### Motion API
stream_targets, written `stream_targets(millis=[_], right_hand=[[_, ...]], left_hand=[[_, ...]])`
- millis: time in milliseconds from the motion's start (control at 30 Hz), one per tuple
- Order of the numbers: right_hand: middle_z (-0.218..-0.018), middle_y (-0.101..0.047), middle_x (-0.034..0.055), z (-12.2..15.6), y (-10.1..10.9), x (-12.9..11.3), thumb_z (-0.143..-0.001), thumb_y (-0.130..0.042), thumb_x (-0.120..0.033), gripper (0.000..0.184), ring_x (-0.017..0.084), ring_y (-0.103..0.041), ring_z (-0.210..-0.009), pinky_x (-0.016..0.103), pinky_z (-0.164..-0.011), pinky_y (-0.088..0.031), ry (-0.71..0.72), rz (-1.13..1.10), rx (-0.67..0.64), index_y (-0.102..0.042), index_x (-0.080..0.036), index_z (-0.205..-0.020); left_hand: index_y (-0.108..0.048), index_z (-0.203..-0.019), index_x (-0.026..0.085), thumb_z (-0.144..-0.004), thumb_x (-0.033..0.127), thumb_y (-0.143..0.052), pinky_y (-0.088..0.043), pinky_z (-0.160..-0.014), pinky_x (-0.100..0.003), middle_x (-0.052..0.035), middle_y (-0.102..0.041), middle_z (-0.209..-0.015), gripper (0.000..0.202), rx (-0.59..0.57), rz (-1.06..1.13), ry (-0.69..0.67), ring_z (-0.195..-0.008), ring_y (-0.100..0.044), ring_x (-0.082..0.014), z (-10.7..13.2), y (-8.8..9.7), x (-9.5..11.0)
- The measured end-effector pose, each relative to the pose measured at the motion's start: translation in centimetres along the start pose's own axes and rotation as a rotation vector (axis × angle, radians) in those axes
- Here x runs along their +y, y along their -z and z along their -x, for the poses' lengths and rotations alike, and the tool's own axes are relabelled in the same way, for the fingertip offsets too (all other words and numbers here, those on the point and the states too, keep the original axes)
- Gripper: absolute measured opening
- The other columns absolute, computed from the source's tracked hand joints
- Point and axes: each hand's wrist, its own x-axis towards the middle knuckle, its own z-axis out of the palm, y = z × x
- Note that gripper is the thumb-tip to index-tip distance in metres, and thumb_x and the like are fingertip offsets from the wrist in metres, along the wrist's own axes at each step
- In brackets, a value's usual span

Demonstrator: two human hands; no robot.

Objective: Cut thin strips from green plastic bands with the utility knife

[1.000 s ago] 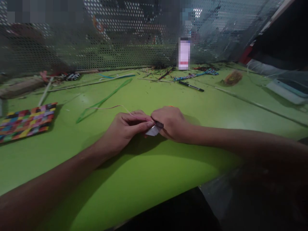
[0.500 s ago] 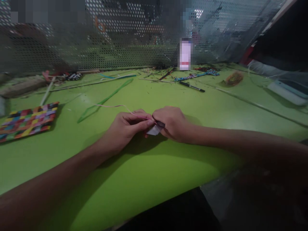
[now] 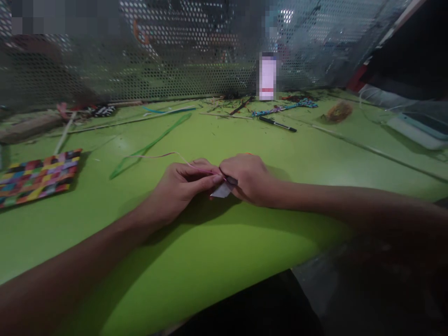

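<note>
My left hand (image 3: 191, 184) is closed in a pinch, thumb and fingers pressed on a thin pink strip (image 3: 206, 171). The strip's loose end curls up and away to the left over the table. Right against it, my right hand (image 3: 247, 179) is closed in a fist. A small dark flat piece (image 3: 231, 180) shows at its thumb side, its kind unclear. Below the meeting fingertips juts a whitish flat piece (image 3: 221, 190); which hand holds it is hidden. A speck of orange shows behind the right knuckles.
On the green table (image 3: 217, 261) lie a woven multicoloured mat (image 3: 42, 177), a green strip loop (image 3: 154, 144), a black pen (image 3: 278, 124), a blue braided piece (image 3: 285, 108), and a long thin stick (image 3: 378, 151). A perforated metal panel (image 3: 196, 60) closes the back.
The view has shifted slightly. Both hands stay together, with the right one turned a little. An orange speck now shows behind the right knuckles, and the pink strip's loose end reaches further left.
</note>
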Motion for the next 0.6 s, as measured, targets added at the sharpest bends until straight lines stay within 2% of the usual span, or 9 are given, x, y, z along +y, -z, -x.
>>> stream_targets(millis=[233,400,600], right_hand=[[-0.072,-0.063,0.0048,-0.11,0.00,-0.13,-0.089,-0.048,-0.023,0.020,0.013,-0.043,-0.065,0.026,-0.062,-0.022,-0.017,0.026,-0.032,-0.064,-0.015,-0.080],[-0.071,-0.062,0.0043,0.01,-0.13,-0.02,-0.088,-0.049,-0.023,0.018,0.013,-0.042,-0.064,0.027,-0.062,-0.021,0.000,0.020,0.001,-0.063,-0.016,-0.080],[-0.074,-0.065,0.0050,-0.05,0.20,-0.25,-0.089,-0.049,-0.023,0.018,0.014,-0.046,-0.067,0.027,-0.063,-0.023,-0.026,0.035,-0.043,-0.062,-0.016,-0.079]], left_hand=[[-0.083,-0.086,0.022,-0.083,0.033,-0.076,-0.049,-0.073,-0.028,-0.0051,-0.074,-0.088,0.013,-0.008,-0.013,-0.005,-0.081,-0.063,-0.0176,-0.01,0.07,-0.07],[-0.083,-0.085,0.024,-0.084,0.032,-0.076,-0.049,-0.074,-0.029,-0.0042,-0.074,-0.086,0.010,-0.014,-0.015,-0.019,-0.080,-0.063,-0.0173,-0.03,0.14,-0.06],[-0.083,-0.085,0.025,-0.084,0.032,-0.076,-0.050,-0.076,-0.031,-0.0051,-0.075,-0.087,0.010,-0.020,-0.023,-0.024,-0.083,-0.064,-0.0190,-0.02,0.22,-0.18]])
